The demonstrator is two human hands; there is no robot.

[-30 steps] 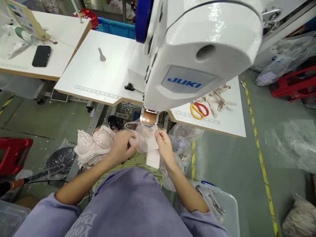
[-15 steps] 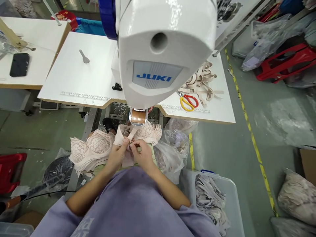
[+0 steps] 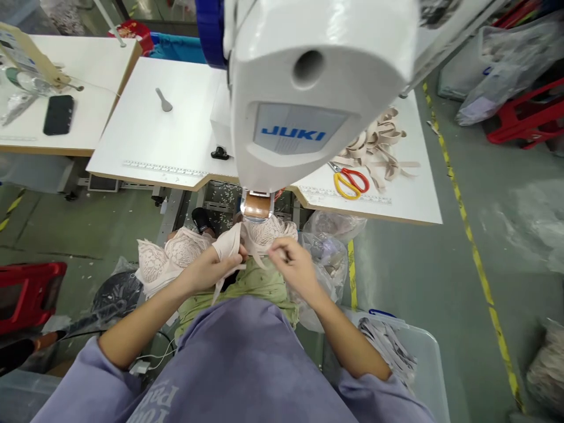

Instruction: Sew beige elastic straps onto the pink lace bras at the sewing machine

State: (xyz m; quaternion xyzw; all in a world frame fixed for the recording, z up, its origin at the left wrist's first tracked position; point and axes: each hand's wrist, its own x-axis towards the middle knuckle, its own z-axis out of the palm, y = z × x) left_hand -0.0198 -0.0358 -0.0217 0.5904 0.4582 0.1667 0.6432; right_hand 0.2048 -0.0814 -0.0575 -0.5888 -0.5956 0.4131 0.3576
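Note:
My left hand (image 3: 215, 265) is closed on a pale pink bra (image 3: 228, 243), gripping its smooth fabric band below the sewing machine. A narrow strap (image 3: 254, 252) hangs in a loop between my hands. To the right of it lies a lace cup (image 3: 269, 230), close to the fingertips of my right hand (image 3: 296, 264). Those fingers are curled together and slightly blurred; whatever they pinch, if anything, is too small to make out. Left of my left forearm, more lace bras (image 3: 166, 257) are piled up. The white sewing machine head (image 3: 291, 88) stands over the work.
On the white table (image 3: 176, 135) are red-and-yellow scissors (image 3: 350, 181), a heap of beige straps (image 3: 379, 147) and a grey spoon-shaped piece (image 3: 164, 100). A clear bin (image 3: 427, 352) of fabric strips stands low right. Plastic bags (image 3: 326, 258) lie beside my lap.
My hands have parted: the right moved away to the right, while the left keeps the bra band. The bra fabric is lifted, baring green cloth on my lap. The view shifted slightly.

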